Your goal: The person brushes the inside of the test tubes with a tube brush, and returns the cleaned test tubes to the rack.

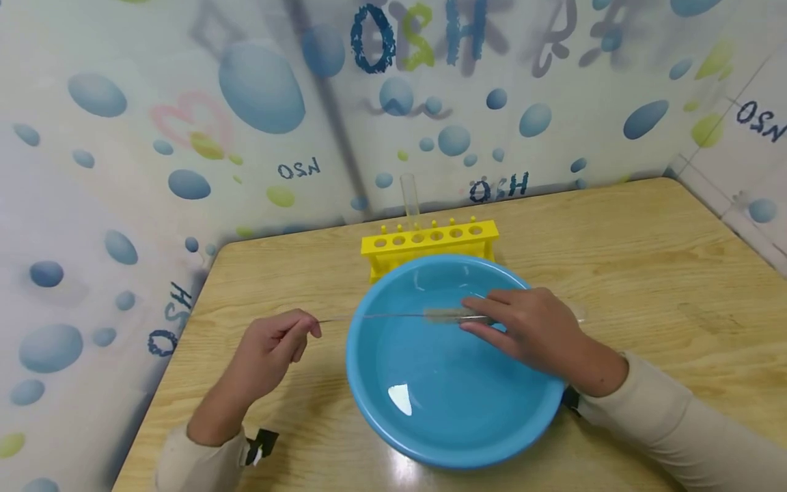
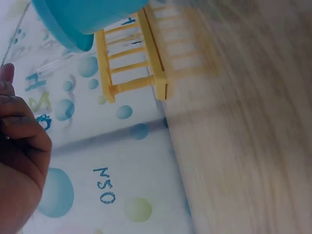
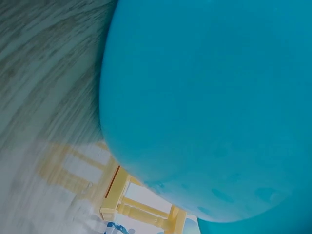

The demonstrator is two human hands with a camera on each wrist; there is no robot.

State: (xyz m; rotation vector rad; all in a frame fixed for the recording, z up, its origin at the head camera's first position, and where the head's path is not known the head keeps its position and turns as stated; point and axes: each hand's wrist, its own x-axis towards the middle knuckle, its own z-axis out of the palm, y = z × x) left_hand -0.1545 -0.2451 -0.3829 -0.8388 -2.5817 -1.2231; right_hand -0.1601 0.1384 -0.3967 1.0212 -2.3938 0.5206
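My left hand (image 1: 277,352) pinches the end of the thin wire handle of a test tube brush (image 1: 393,316), left of a blue basin (image 1: 451,383). Above the basin's right half, my right hand (image 1: 541,335) grips a clear glass test tube (image 1: 580,314) lying level, its far end showing past the knuckles. The brush's grey bristles overlap the tube near the right fingertips, and the palm hides the tube's middle. Curled fingers of the left hand (image 2: 22,146) show at the edge of the left wrist view. The basin's outer wall (image 3: 195,97) fills most of the right wrist view, which hides the right hand.
Behind the basin stands a yellow test tube rack (image 1: 430,239) with one upright glass tube (image 1: 408,195) in it. All rests on a wood-grain table (image 1: 645,273). A patterned wall (image 1: 277,205) runs along the table's back and left sides.
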